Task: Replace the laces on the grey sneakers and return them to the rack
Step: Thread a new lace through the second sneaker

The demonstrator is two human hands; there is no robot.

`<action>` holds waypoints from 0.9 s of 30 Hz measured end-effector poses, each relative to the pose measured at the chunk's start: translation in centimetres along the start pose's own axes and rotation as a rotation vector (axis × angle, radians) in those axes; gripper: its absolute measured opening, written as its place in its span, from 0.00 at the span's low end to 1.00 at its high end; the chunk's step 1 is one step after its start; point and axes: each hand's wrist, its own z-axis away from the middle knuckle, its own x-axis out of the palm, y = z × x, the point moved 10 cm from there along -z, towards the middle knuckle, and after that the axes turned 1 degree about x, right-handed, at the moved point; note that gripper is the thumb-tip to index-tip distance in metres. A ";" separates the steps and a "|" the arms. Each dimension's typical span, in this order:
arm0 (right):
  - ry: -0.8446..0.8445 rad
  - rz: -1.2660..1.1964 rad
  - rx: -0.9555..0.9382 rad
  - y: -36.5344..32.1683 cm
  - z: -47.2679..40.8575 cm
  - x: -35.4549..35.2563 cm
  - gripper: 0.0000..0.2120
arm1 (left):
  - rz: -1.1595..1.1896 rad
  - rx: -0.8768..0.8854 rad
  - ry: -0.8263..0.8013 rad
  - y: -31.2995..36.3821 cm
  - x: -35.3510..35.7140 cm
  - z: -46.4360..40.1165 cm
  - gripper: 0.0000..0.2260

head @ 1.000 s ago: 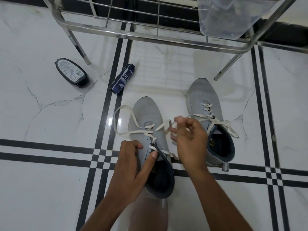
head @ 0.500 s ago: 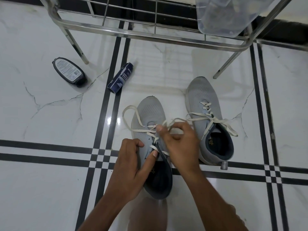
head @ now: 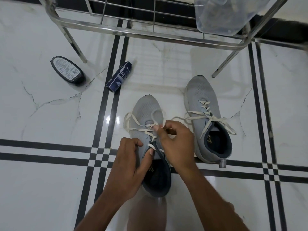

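Sneaker (head: pixel 146 130) sits on the floor at six o'clock; left hand (head: pixel 133 164) grips its collar to steady it, while right hand (head: pixel 176 144) pinches the lace (head: pixel 133 120) for threading.

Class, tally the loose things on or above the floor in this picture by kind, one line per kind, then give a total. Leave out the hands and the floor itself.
Grey sneakers: 2, the near sneaker and the far sneaker
White laces: 2, near lace, far lace
Shoe-care containers: 2, dark bottle, blue can
Metal rack: 1
Clear plastic tub: 1
Total: 8
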 end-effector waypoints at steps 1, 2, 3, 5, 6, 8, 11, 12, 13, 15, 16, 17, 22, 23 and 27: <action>0.091 -0.094 0.067 0.6 -0.2 -0.9 0.08 | 0.000 -0.002 -0.001 -0.1 0.0 0.1 0.16; 0.196 -0.273 0.180 2.1 -0.4 -1.5 0.08 | 0.003 -0.005 -0.004 -0.2 -0.1 0.1 0.16; 0.246 -0.412 0.294 3.2 -0.4 -1.8 0.10 | 0.009 -0.010 -0.008 -0.3 0.0 0.2 0.16; 0.168 -0.404 0.281 3.0 -0.6 -1.4 0.14 | 0.000 -0.014 -0.008 -0.4 0.0 0.2 0.16; 0.056 -0.276 0.213 2.3 -0.5 -0.8 0.14 | -0.013 -0.011 -0.009 -0.3 0.1 0.2 0.15; -0.132 -0.042 0.064 0.7 0.1 1.0 0.11 | -0.032 -0.002 -0.012 -0.2 0.1 0.0 0.15; -0.011 -0.088 0.082 0.9 -0.4 0.2 0.12 | -0.024 -0.003 -0.026 -0.5 0.1 0.1 0.15; 0.099 -0.306 0.210 2.2 -0.7 -0.6 0.12 | -0.011 -0.004 -0.031 -0.6 0.1 0.2 0.15; 0.171 -0.514 0.356 3.3 -0.6 -0.8 0.13 | 0.001 -0.007 -0.035 -0.7 0.1 0.2 0.15; 0.140 -0.599 0.431 3.5 -0.1 -0.4 0.14 | -0.001 -0.007 -0.031 -0.7 0.1 0.2 0.15; 0.057 -0.469 0.350 2.6 0.0 -0.2 0.13 | -0.011 -0.001 -0.025 -0.6 0.0 0.2 0.15; -0.034 -0.293 0.206 1.0 0.3 0.0 0.11 | -0.022 0.004 -0.021 -0.4 0.1 0.1 0.15; 0.040 -0.185 0.156 2.2 0.0 -0.1 0.07 | -0.011 0.007 -0.035 -0.5 0.1 0.1 0.15; 0.091 -0.363 0.323 3.7 0.2 0.1 0.10 | -0.005 0.007 -0.038 -0.6 0.0 0.1 0.15; 0.052 -0.581 0.617 5.6 1.8 1.8 0.19 | -0.013 0.046 -0.033 -0.1 -0.1 0.0 0.13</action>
